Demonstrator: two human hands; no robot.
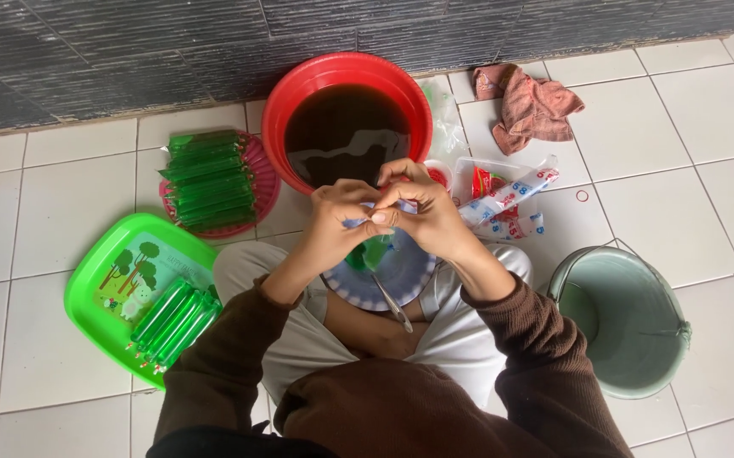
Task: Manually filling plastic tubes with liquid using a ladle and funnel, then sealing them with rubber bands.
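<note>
Both hands, left [333,216] and right [422,212], pinched the top of a small green-filled bag [373,252] above the plate [401,276] on my lap. I judged it soft, light and slippery, best held by its neck. A red basin [299,89] stood by the wall.

The left hand [333,222] and right hand [422,208] hide whatever their grip pinches; perhaps a small green packet.

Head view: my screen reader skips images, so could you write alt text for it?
Seated on white tiles, a person's left hand and right hand pinch a green-filled plastic tube over a small plate. Around them: a red basin, green tray and pale bucket.
</note>
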